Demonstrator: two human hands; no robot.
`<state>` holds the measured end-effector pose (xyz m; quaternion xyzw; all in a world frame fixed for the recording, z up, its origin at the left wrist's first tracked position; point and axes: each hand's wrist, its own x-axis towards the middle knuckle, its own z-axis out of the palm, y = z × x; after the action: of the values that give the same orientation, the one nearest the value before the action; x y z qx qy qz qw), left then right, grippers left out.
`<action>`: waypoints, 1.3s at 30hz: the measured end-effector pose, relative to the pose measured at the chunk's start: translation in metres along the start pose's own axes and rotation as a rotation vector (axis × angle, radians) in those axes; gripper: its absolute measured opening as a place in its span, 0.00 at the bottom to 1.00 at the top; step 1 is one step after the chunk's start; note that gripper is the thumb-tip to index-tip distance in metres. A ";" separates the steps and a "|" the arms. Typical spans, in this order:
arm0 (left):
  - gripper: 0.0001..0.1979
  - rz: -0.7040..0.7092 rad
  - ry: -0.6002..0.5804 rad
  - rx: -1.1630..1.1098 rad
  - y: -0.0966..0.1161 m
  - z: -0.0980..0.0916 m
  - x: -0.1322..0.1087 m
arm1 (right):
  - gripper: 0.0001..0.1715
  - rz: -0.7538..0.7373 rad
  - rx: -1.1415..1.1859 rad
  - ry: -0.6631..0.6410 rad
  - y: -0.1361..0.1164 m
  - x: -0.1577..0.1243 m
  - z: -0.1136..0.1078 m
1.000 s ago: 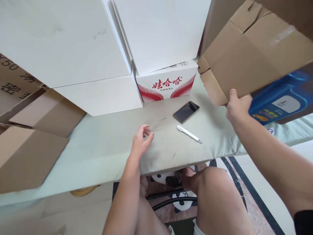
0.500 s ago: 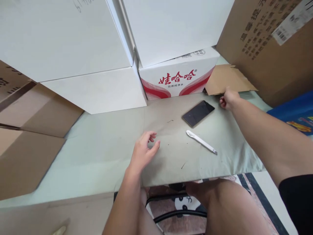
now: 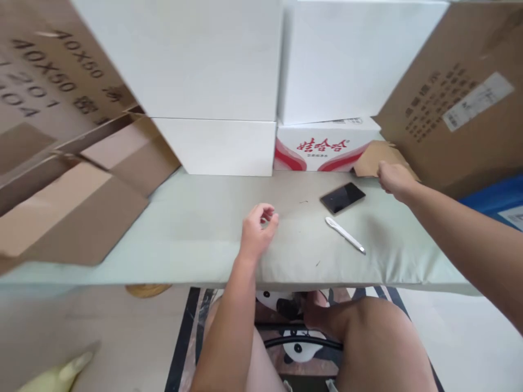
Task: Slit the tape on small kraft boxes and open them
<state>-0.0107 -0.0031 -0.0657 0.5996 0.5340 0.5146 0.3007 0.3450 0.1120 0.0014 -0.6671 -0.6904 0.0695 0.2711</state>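
My left hand (image 3: 258,228) rests on the pale green tabletop (image 3: 196,228), fingers loosely curled and apart, with nothing in it. My right hand (image 3: 393,178) reaches to the far right and touches a brown cardboard flap (image 3: 373,158) of the large cardboard box (image 3: 453,109); its fingers are hidden, so I cannot tell its grip. Between the hands lie a dark phone (image 3: 342,197) and a white utility knife (image 3: 345,234).
Stacked white boxes (image 3: 212,81) and a red-and-white printed carton (image 3: 322,147) line the back. Open cardboard boxes (image 3: 73,190) crowd the left. A blue package (image 3: 498,198) shows at right. My knees and a panda rug (image 3: 294,337) are below the table edge.
The right hand set the cardboard box with the blue package down at the right and now stays at its flap. The view swung left. My left hand curled slightly.
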 end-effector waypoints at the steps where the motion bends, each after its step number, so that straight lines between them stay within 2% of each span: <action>1: 0.07 -0.009 0.043 -0.039 0.001 -0.007 -0.002 | 0.34 -0.016 -0.027 -0.041 -0.021 -0.006 0.000; 3: 0.07 -0.023 0.123 -0.125 0.003 -0.022 -0.005 | 0.34 -0.086 -0.069 -0.125 -0.066 -0.015 0.006; 6: 0.07 -0.065 0.269 -0.258 0.004 -0.050 -0.008 | 0.31 -0.249 -0.109 -0.271 -0.138 -0.025 0.034; 11: 0.10 -0.150 0.556 -0.497 0.003 -0.090 -0.011 | 0.22 -0.558 -0.139 -0.482 -0.262 -0.031 0.110; 13: 0.12 -0.174 0.655 -0.569 0.003 -0.103 -0.013 | 0.18 -0.673 -0.131 -0.522 -0.313 -0.033 0.141; 16: 0.14 -0.186 0.769 -0.631 0.000 -0.119 -0.016 | 0.06 -0.870 -0.083 -0.540 -0.389 -0.039 0.181; 18: 0.13 -0.184 0.828 -0.665 -0.004 -0.130 -0.017 | 0.17 -1.112 -0.012 -0.495 -0.441 -0.044 0.205; 20: 0.12 -0.184 0.882 -0.700 -0.008 -0.140 -0.020 | 0.27 -1.281 0.012 -0.455 -0.489 -0.049 0.226; 22: 0.12 -0.184 0.930 -0.716 -0.012 -0.149 -0.023 | 0.36 -1.388 0.010 -0.398 -0.529 -0.050 0.244; 24: 0.13 -0.179 0.953 -0.701 -0.016 -0.156 -0.028 | 0.40 -1.438 -0.060 -0.378 -0.555 -0.049 0.257; 26: 0.14 -0.168 0.965 -0.649 -0.019 -0.162 -0.032 | 0.37 -1.454 -0.136 -0.380 -0.566 -0.048 0.263; 28: 0.15 -0.154 1.012 -0.567 -0.020 -0.165 -0.036 | 0.29 -1.457 -0.159 -0.371 -0.560 -0.050 0.259; 32: 0.15 -0.047 1.267 -0.408 -0.020 -0.163 -0.039 | 0.12 -1.437 -0.171 -0.364 -0.515 -0.063 0.235; 34: 0.15 0.055 1.328 -0.361 -0.018 -0.158 -0.040 | 0.07 -1.400 -0.207 -0.398 -0.484 -0.069 0.220; 36: 0.15 0.161 1.285 -0.311 -0.016 -0.150 -0.041 | 0.10 -1.356 -0.211 -0.433 -0.453 -0.073 0.206; 39: 0.16 0.302 1.157 -0.185 -0.006 -0.136 -0.044 | 0.11 -1.299 -0.142 -0.436 -0.403 -0.073 0.185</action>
<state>-0.1362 -0.0694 -0.0450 0.2627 0.4730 0.8385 -0.0641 -0.0997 0.0504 0.0092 -0.1049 -0.9919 -0.0198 0.0683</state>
